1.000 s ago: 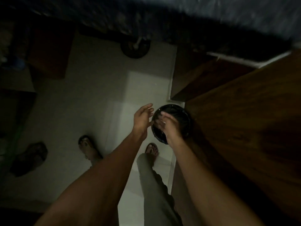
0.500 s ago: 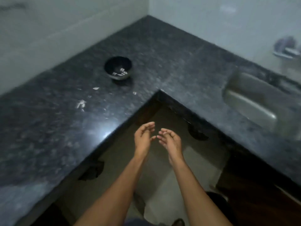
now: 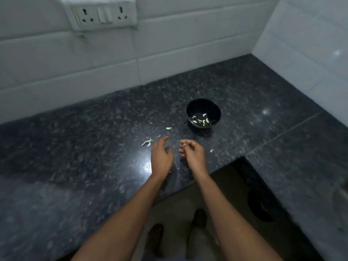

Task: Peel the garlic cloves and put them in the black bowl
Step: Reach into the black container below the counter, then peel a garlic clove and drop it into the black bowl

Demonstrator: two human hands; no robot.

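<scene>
Left hand [image 3: 161, 157] loosely open, empty, just right of pale garlic scraps [image 3: 147, 142]; right hand [image 3: 192, 153] half-curled, contents unclear, nearer round black bowl [image 3: 203, 112] beyond.

Black bowl [image 3: 203, 110] holding pale whitish garlic cloves [image 3: 201, 120], dark grey bench [image 3: 94, 138] speckled with lighter flecks, white tiled wall [image 3: 169, 44], white socket plate [image 3: 101, 13], pale peel scraps [image 3: 147, 142]

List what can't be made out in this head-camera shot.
- right hand: fingers curl inward, so any clove held is hidden.
- black bowl: pale pieces too small and blurred to count.
- bits on counter: peel or clove, too small.
- left hand: palm faces away.
</scene>
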